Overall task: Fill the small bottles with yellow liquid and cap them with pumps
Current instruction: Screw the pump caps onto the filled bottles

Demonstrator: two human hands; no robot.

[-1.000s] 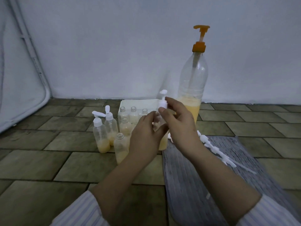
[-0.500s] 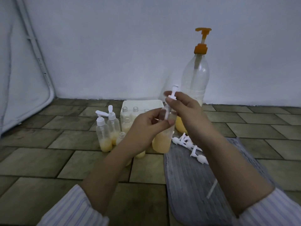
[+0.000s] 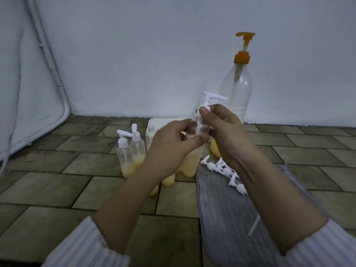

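Observation:
My left hand point(image 3: 173, 145) grips a small clear bottle point(image 3: 192, 157) with yellow liquid in its lower part, held up above the floor. My right hand point(image 3: 221, 130) pinches the collar of a white pump point(image 3: 209, 101) that sits on that bottle's neck, its spout pointing right. Two capped small bottles point(image 3: 128, 153) stand on the floor to the left. Further small bottles, some uncapped, stand behind my left hand, mostly hidden. Several loose white pumps point(image 3: 223, 170) lie on a grey mat point(image 3: 231, 212).
A tall clear bottle point(image 3: 236, 93) with an orange pump point(image 3: 243, 51) and yellow liquid at its base stands against the white wall. A white box point(image 3: 163, 122) sits behind the small bottles. The floor is brown tile. A white frame leans at left.
Both hands have lifted the small bottle off the floor. The pump's spout has turned and now points right.

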